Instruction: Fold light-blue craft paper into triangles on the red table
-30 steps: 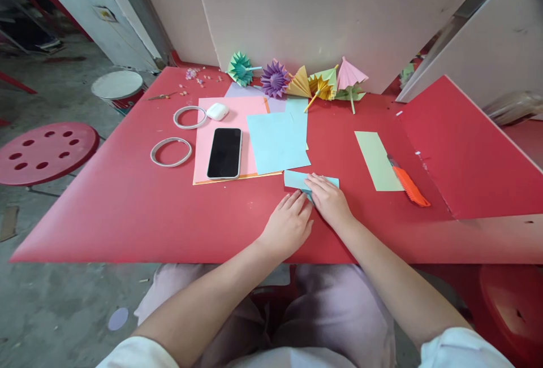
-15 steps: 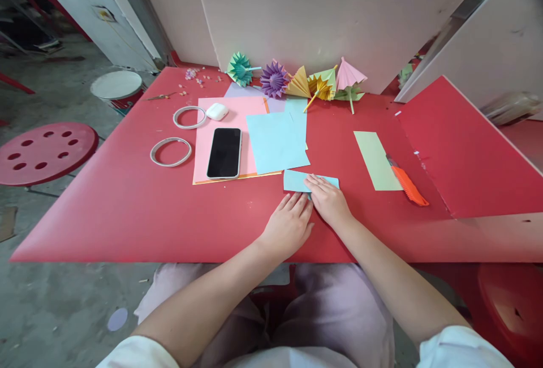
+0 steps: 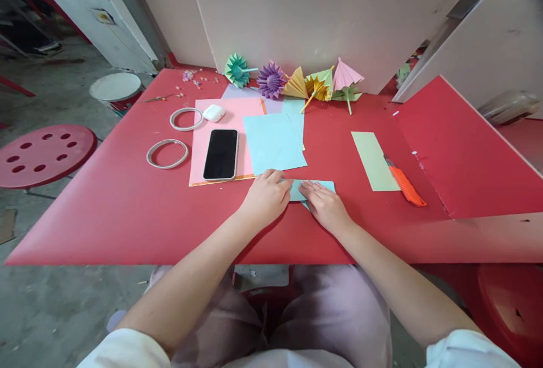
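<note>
A folded strip of light blue paper [image 3: 297,191] lies on the red table near its front edge, a small blue corner showing below it. My left hand [image 3: 267,198] has its fingers bent and closed on the strip's left end, which they hide. The fingers of my right hand [image 3: 326,203] lie flat across the strip's right half, pressing it to the table. Just beyond the left hand is a larger sheet of blue paper [image 3: 275,142], partly over a pink sheet [image 3: 199,159].
A black-screened phone [image 3: 221,154] and a white earbud case [image 3: 214,112] rest on the pink sheet. Two tape rolls [image 3: 167,154] lie to the left. An orange utility knife [image 3: 406,185] touches a pale green strip [image 3: 370,159]. Folded paper umbrellas [image 3: 271,81] line the wall.
My left hand has moved left and up from below the strip to its left end, its fingers now bent. The strip has come slightly toward me; my right hand stays on it.
</note>
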Demonstrator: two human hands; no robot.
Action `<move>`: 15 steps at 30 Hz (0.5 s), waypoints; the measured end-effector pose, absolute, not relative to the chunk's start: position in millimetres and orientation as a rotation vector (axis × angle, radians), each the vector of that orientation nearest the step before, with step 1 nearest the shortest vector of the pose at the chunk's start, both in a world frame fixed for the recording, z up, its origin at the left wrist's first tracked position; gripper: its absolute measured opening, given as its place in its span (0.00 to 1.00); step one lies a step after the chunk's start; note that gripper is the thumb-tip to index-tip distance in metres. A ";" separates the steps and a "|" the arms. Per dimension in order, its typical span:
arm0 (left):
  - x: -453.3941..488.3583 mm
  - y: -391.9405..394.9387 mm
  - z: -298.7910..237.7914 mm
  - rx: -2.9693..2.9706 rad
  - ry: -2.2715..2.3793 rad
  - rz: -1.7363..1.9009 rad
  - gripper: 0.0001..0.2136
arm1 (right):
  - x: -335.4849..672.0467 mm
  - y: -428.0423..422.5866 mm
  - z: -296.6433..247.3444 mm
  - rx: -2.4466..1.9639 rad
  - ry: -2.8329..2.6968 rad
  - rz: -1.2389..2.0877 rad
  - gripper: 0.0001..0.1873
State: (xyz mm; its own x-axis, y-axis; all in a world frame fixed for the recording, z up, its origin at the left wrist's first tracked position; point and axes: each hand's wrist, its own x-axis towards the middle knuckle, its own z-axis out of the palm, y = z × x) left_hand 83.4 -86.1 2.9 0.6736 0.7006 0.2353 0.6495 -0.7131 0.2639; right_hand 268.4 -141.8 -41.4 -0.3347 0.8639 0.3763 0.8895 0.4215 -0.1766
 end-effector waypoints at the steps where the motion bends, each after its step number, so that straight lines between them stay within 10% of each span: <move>1: 84.7 -88.9 -0.1 2.755 1.097 0.472 0.14 | 268.0 -142.5 -40.5 -1.486 -2.276 -0.087 0.19; 15: 95.3 -87.1 -16.1 2.843 1.134 0.397 0.16 | 265.0 -140.3 -34.2 -1.501 -2.316 -0.113 0.19</move>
